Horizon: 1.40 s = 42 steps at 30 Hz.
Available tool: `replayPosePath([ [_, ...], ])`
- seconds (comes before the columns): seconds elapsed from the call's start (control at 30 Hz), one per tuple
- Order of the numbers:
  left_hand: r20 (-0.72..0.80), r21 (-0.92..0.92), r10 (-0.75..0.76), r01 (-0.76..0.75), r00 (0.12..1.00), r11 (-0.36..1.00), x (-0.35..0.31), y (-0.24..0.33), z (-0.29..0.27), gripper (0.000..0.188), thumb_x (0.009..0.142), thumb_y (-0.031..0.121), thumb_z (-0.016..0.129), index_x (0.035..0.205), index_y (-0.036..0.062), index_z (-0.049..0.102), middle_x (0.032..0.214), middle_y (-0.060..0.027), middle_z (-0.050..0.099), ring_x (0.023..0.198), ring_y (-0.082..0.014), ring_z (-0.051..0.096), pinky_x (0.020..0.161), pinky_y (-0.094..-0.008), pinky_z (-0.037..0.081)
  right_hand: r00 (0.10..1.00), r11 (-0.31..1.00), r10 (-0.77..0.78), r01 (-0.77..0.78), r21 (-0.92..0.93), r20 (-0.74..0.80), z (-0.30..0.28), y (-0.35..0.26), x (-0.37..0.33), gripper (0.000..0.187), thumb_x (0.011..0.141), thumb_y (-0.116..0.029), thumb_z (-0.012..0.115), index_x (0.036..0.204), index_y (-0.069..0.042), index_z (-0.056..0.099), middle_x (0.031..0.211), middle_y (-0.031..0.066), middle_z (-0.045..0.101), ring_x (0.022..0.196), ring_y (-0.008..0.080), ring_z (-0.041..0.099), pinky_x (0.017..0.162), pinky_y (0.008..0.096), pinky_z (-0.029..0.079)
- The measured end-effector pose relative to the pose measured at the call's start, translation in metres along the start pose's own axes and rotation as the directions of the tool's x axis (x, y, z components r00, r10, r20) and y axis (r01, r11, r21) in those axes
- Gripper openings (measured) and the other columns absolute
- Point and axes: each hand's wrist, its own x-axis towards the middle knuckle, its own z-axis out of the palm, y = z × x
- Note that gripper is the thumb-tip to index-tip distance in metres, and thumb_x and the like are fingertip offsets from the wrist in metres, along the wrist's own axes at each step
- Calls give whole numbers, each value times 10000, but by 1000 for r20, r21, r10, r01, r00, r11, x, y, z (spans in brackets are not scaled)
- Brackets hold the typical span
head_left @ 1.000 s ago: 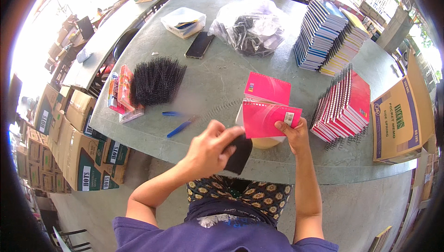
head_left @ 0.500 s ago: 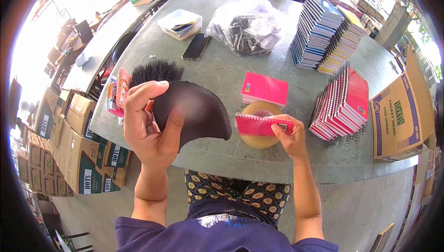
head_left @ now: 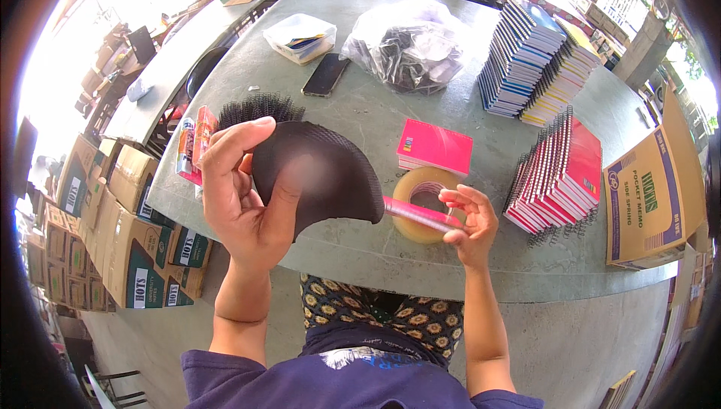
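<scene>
My left hand grips a black, curved, cup-shaped piece with a fine mesh texture, thumb pressed on its face. My right hand holds a small red spiral memo pad by its right end, tilted so that mostly its narrow edge shows. The pad's left end reaches close to the black piece's tip. Under the pad, a wide roll of clear tape lies on the table. Just behind the roll sits a short stack of red memo pads. Black spiral wire coils lie beyond my left hand.
Red spiral pads are stacked at right, beside an open carton. Blue and yellow pads stand behind. A plastic bag, phone and clear tub lie farther back; cartons are piled left.
My right hand has turned the red memo pad from its broad face to nearly edge-on, and its upper fingers have lifted and spread. The left hand keeps the black piece almost still.
</scene>
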Motion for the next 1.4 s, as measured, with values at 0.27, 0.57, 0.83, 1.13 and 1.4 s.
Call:
replayPosePath([
  [0.27,366,160,-62,3,928,987,-1,6,4,404,747,33,717,1115,13,552,1083,-115,580,928,-224,593,818,-322,482,979,899,-180,125,-420,-93,13,0,14,128,829,-104,700,862,6,646,735,51,680,643,44,580,578,172,451],
  [0.57,770,288,-440,364,462,886,-110,-36,57,575,772,132,683,1297,113,449,1054,-145,582,967,-332,589,847,-417,476,1000,980,-15,12,-200,-12,-1,-1,15,420,728,-151,792,1062,7,593,893,105,666,806,143,639,723,246,512],
  [0.83,717,194,-406,398,566,897,-72,-21,39,537,733,43,709,1233,86,518,1075,-143,584,947,-256,607,804,-361,496,922,924,382,-378,59,-66,-9,3,2,347,741,-26,753,1056,22,615,981,114,670,915,144,630,833,265,513],
  [1.13,59,316,-27,8,998,949,-10,5,11,303,702,-1,708,988,52,622,930,-103,606,851,-241,586,725,-330,488,927,929,369,-370,-2,68,-10,-5,10,218,799,-41,707,1014,-7,684,963,59,690,843,92,619,765,221,501],
  [1.4,460,274,-125,-7,879,962,-61,-22,43,332,665,-28,696,972,86,641,913,-84,609,843,-272,573,721,-375,494,910,924,381,-378,-51,164,-9,-12,4,225,814,7,661,1037,-11,685,989,51,687,885,98,617,823,232,486],
])
